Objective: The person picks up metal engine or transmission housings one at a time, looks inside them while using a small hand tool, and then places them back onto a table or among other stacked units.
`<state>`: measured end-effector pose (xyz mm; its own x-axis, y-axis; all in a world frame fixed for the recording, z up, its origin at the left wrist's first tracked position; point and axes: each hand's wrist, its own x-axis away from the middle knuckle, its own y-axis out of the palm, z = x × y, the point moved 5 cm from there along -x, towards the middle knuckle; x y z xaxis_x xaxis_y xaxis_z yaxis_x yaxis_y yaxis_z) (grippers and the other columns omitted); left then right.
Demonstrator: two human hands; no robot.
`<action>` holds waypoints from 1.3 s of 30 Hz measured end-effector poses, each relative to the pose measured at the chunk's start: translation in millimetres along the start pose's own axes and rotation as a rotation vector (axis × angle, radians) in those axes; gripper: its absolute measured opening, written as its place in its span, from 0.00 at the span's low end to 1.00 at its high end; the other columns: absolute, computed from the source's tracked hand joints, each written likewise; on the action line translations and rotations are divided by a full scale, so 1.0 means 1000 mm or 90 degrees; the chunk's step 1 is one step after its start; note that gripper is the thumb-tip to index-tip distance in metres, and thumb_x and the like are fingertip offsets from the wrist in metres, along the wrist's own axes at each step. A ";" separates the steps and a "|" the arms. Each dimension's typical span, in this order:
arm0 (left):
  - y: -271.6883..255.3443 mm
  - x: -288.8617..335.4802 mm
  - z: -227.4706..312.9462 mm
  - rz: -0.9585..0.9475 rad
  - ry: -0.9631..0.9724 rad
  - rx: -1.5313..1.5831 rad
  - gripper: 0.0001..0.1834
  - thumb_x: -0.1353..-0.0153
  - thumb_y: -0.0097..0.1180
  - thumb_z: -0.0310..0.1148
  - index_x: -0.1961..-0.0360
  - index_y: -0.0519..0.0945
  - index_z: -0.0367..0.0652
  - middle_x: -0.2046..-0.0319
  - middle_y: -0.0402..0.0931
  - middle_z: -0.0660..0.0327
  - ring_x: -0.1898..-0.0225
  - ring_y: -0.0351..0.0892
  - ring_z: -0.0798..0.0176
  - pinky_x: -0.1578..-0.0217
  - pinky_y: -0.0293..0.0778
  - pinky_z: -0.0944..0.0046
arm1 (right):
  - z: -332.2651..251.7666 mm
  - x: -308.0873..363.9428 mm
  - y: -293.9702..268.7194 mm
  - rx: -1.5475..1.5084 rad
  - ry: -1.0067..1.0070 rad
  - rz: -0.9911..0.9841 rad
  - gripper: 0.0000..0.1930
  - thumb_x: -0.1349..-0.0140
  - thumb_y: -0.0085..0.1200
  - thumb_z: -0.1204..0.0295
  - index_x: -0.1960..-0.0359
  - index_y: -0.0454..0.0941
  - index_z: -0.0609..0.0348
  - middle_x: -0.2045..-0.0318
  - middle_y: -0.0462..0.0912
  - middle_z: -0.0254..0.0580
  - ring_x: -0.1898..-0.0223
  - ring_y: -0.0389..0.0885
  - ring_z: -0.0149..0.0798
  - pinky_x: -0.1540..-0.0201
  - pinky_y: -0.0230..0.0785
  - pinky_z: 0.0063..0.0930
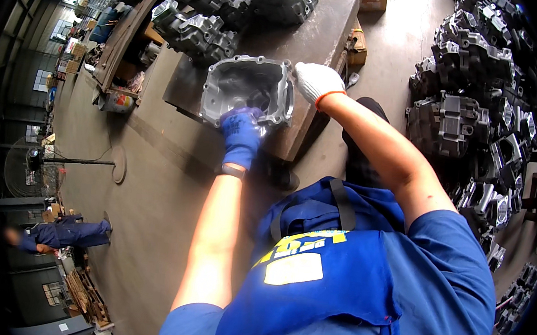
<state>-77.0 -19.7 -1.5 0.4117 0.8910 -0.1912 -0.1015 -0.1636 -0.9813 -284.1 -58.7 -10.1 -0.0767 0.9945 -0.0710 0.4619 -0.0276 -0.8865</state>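
Observation:
An open, box-shaped cast-metal housing (214, 91), silver-grey with a flanged rim, sits at the near end of a dark metal workbench (277, 139), its hollow side facing me. My left hand (241, 129), in a blue glove, is closed on the housing's near wall, fingers reaching over the rim. At the far right corner of the same rim is my right hand (320, 83), in a white knit glove with an orange cuff. Its fingers are curled and touch or nearly touch that corner. Whatever may be inside those fingers is hidden.
More castings (197, 31) crowd the bench beyond the housing. Stacked castings (444, 123) fill the right side. Cardboard boxes (357, 47) stand beside the bench. At left are a wooden-sided bin (125, 44), a pedestal fan (33, 161) and another person (68, 233) in dark blue.

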 end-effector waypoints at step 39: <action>-0.019 -0.002 0.021 0.201 -0.115 0.749 0.22 0.42 0.65 0.29 0.45 0.79 0.40 0.56 0.82 0.58 0.58 0.81 0.65 0.57 0.78 0.66 | 0.015 0.072 -0.012 -0.183 0.092 0.068 0.16 0.37 0.53 0.64 0.52 0.76 0.59 0.61 0.84 0.59 0.56 0.83 0.58 0.51 0.74 0.48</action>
<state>-94.8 -9.4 18.4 0.1002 0.9426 -0.3185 -0.9663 0.0159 -0.2569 -309.0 11.6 -11.4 0.1024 0.9920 -0.0735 0.6918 -0.1241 -0.7113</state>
